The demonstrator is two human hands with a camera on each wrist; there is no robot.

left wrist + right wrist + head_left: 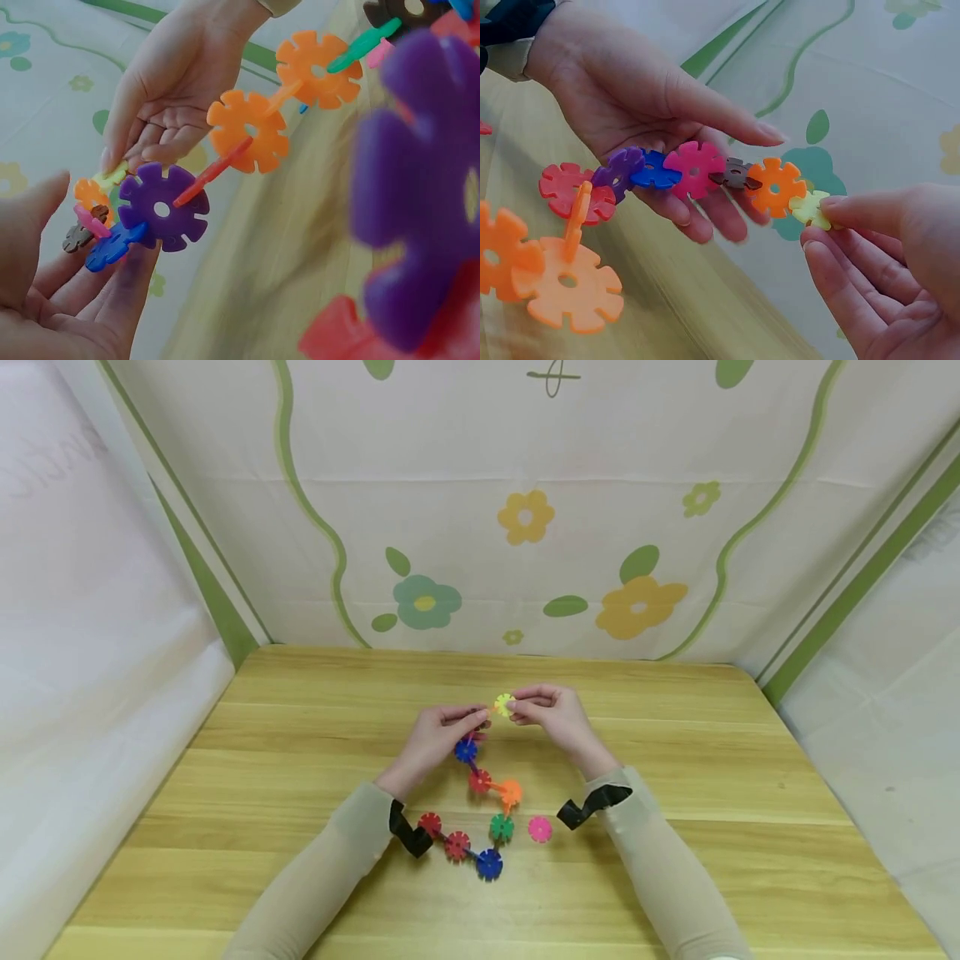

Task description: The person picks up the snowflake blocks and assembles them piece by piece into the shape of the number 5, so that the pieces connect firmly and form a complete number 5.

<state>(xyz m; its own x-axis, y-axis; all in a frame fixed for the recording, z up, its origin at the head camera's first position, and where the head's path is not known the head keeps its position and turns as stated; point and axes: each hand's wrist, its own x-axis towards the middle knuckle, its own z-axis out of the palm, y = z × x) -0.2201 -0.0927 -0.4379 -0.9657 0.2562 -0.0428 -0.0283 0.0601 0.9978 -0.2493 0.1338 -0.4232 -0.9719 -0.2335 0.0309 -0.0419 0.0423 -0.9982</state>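
Observation:
My right hand (561,720) pinches a yellow notched snowflake disc (808,210) between thumb and fingers. That disc is linked to an orange disc (775,187), the upper end of a long chain of interlocking discs. My left hand (433,739) supports the chain from beneath, its thumb raised and its fingers fairly straight. Over those fingers lie a pink disc (694,170), a blue disc (655,169) and a brown disc (737,173). A purple disc (163,208) follows, then red and orange ones, as the chain runs down toward the table.
A loose pink disc (540,829) lies on the wooden table (712,860), right of the chain's green disc (502,827). The chain's lower end, with a red disc (430,824), is near my left wrist strap. Patterned cloth (465,527) stands behind the table.

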